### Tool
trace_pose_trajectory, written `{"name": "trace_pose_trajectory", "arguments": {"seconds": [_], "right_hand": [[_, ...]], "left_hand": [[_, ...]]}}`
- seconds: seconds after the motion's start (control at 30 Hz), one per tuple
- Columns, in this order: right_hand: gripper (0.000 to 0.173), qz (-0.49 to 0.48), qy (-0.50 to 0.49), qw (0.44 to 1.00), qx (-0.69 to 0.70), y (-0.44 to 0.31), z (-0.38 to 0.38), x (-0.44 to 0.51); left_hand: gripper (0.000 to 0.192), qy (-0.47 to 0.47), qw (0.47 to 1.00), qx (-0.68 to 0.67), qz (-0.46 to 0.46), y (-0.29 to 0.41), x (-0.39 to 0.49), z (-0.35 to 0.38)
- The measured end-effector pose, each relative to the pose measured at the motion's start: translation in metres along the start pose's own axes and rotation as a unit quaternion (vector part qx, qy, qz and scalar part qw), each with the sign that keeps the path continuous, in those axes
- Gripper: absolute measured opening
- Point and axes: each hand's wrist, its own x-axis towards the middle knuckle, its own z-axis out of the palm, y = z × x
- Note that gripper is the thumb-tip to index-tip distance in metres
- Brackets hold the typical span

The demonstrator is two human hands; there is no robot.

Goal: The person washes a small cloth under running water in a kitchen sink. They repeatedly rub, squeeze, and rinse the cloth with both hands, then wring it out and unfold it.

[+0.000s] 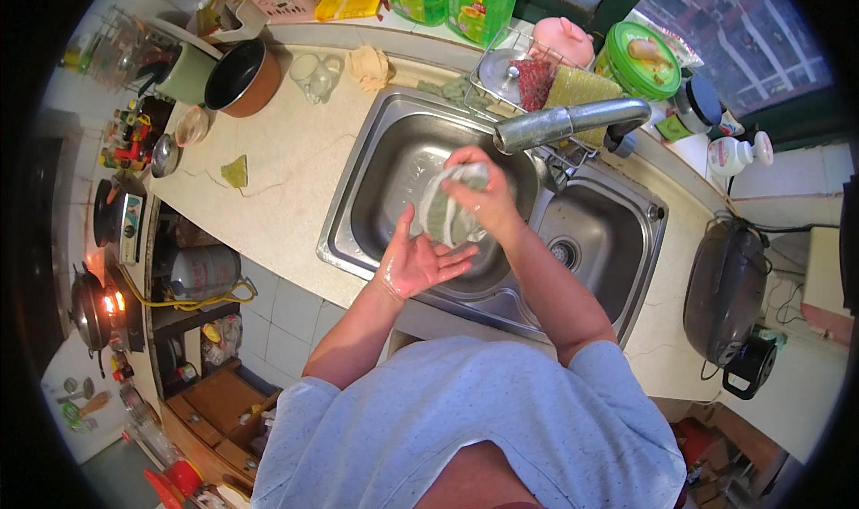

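Observation:
My right hand (486,190) grips a bunched, pale green and white cloth (439,207) over the large left basin of a stainless steel double sink (376,167). My left hand (423,257) is wet, palm up with its fingers spread, just below the cloth. Whether its fingertips touch the cloth's lower edge is hard to tell. Behind my right hand, the spout of a metal faucet (570,123) reaches over the sink. The smaller right basin (597,240) has a drain strainer (564,253) in its floor.
A wire rack (480,83) with scouring pads stands behind the sink, near green detergent bottles (480,9). Leftward on the counter are a brown pot (245,79), a glass mug (314,76) and a green scrap (235,172). Far left, a flame burns beside a wok (89,311).

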Motion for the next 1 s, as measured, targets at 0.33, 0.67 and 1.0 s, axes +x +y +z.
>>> {"name": "trace_pose_trajectory", "arguments": {"seconds": [0.33, 0.67, 1.0], "right_hand": [[0.021, 0.005, 0.238, 0.918, 0.318, -0.01, 0.043, -0.016], [0.016, 0.27, -0.045, 0.822, 0.5, 0.046, 0.002, -0.01], [0.021, 0.164, 0.157, 0.94, 0.256, 0.033, 0.009, 0.014]], "left_hand": [[0.022, 0.131, 0.789, 0.201, 0.565, 0.005, 0.018, 0.065], [0.015, -0.151, 0.396, 0.762, 0.49, 0.034, 0.02, 0.076], [0.008, 0.176, 0.871, 0.236, 0.394, 0.025, 0.046, 0.039]]}}
